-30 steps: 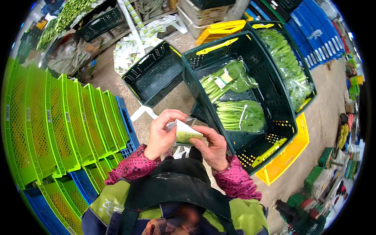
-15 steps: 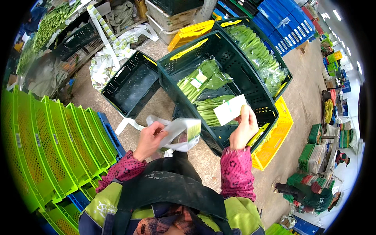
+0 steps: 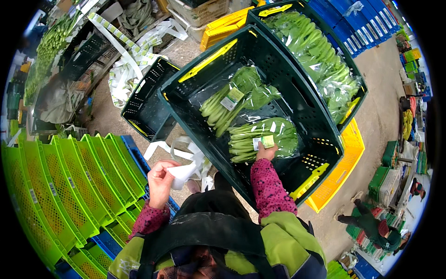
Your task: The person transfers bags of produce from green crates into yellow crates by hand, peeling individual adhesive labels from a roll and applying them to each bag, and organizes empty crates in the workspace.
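My right hand (image 3: 266,152) reaches down into a large dark green crate (image 3: 214,59) with yellow handles. Its fingers are closed at the lower edge of a white and green label (image 3: 263,142), which lies against a clear bag of leafy greens (image 3: 284,131). Another bagged bunch of greens (image 3: 251,83), with a label (image 3: 232,98) on its stems, lies farther back in the crate. Outside the crate's near left side, my left hand (image 3: 160,180) pinches a white label strip (image 3: 182,173). More of the strip hangs in loops beside that hand.
Behind stands another green crate (image 3: 355,88) full of bagged greens. A smaller dark crate (image 3: 151,100) sits at the left, near heaped label strips (image 3: 124,81). Stacked lime-green crates (image 3: 69,186) line the left; a yellow crate (image 3: 346,160) lies under the large one.
My right hand has lowered the label from above the crate onto the nearer bag. My left hand has drawn back left and toward me with the strip. The view has shifted.
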{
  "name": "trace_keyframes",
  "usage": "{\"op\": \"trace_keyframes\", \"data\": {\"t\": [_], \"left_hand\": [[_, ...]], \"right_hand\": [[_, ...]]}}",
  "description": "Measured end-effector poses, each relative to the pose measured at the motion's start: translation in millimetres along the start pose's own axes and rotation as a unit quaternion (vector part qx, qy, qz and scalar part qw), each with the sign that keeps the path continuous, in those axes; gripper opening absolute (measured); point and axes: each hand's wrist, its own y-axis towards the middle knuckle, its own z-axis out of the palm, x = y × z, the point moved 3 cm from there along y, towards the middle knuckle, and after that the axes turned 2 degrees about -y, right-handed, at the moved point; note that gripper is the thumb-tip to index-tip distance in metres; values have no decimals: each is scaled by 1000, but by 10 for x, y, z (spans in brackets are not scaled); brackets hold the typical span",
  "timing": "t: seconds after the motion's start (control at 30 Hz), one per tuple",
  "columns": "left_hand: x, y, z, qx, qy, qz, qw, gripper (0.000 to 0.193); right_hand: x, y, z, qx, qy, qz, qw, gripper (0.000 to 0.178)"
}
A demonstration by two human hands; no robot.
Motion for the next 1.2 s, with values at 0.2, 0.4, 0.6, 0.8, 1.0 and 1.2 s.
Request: {"op": "trace_keyframes", "data": {"t": [0.2, 0.4, 0.6, 0.8, 1.0, 1.2], "left_hand": [[-252, -36, 181, 10, -5, -4, 1000, 21], [-432, -324, -50, 13, 38, 16, 999, 15], [-420, -757, -585, 10, 16, 99, 995, 7], [-744, -1228, -834, 61, -151, 130, 978, 28], [-671, -1443, -956, 45, -185, 126, 974, 16], [-499, -1457, -866, 80, -137, 75, 984, 9]], "right_hand": [[206, -34, -284, -98, -24, 38, 994, 95], [2241, -1254, -1172, 372, 364, -161, 839, 32], [2411, -3024, -1667, 598, 191, -378, 681, 21], [2187, -3708, -1815, 525, 227, -343, 745, 12], [2052, -4015, -1926, 499, 279, -286, 769, 12], [2034, -3972, -2020, 464, 321, -276, 778, 13]]}}
